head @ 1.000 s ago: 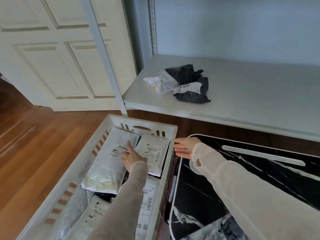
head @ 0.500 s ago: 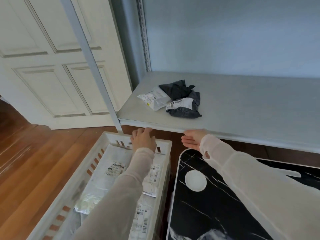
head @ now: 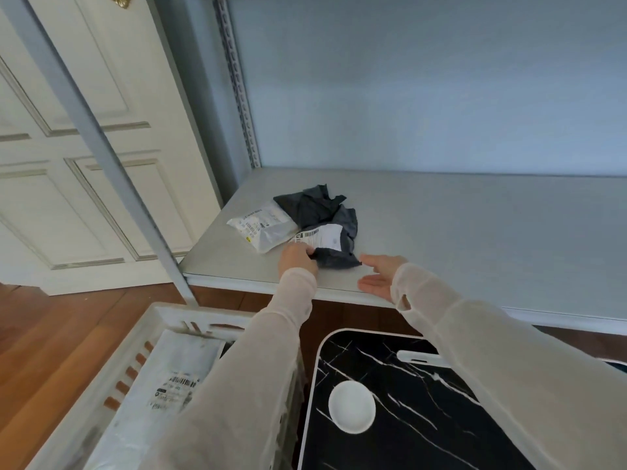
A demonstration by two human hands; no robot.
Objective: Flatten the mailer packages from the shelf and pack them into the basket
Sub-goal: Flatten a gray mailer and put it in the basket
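At the far left stood a cream panelled door (head: 68,205), and a grey metal post (head: 101,157) of the shelving slanted down in front of it to the wooden floor (head: 44,351). In the lower left corner sat the white basket (head: 169,315) with slotted walls, and inside it a flat mailer (head: 176,374) lay label up. Higher up, on the left end of the pale shelf (head: 492,239), a white mailer (head: 263,225) lay with its printed label facing up. Touching it on the right was the dark mailer (head: 330,215), crumpled and lumpy, with a white barcode label on its near side. The left hand (head: 297,261) reached over the shelf's front edge and gripped the near left corner of the dark mailer, fingers curled around the plastic. The right hand (head: 380,278) hovered just beside the near right corner, open, fingers straight and palm turned toward the left. Its fingertips seemed to fall just short of the plastic, though the angle made that hard to judge. At the lower right stood a black table (head: 407,401) with white veins and a white rim, and a small round white dish (head: 352,406) rested on it. A pale blue wall (head: 441,96) rose behind the shelf.
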